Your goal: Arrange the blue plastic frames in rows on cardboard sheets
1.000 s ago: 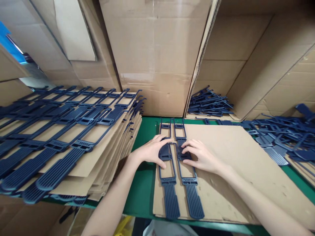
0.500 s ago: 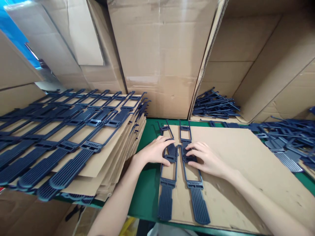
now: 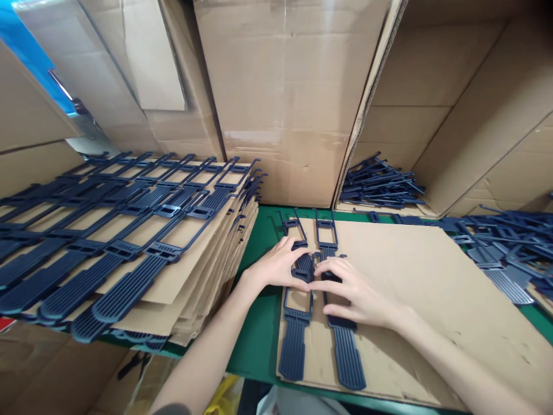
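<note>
Two long dark-blue plastic strips, each with ribbed paddles and open frames, lie side by side on a cardboard sheet [image 3: 406,276]. My left hand [image 3: 280,262] curves around the middle of the left plastic strip [image 3: 292,349], its fingers above the joint and its thumb below. Over the middle of the right plastic strip [image 3: 349,357] rests my right hand [image 3: 354,291], fingers bent and spread, with one fingertip reaching left to my left thumb. That hand hides much of the right strip's joint. Its lower frame looks dark, and I cannot tell what fills it.
On the left stands a tall stack of cardboard sheets [image 3: 207,288] layered with rows of similar plastic strips [image 3: 129,282]. Loose blue parts [image 3: 380,184] are heaped in an open carton [image 3: 427,132] behind; another pile [image 3: 510,242] lies at right. The green tabletop [image 3: 254,340] shows between.
My right hand has shifted slightly left, and a fingertip now meets my left thumb. My left thumb has moved right across the left strip. The right strip's lower frame looks darker.
</note>
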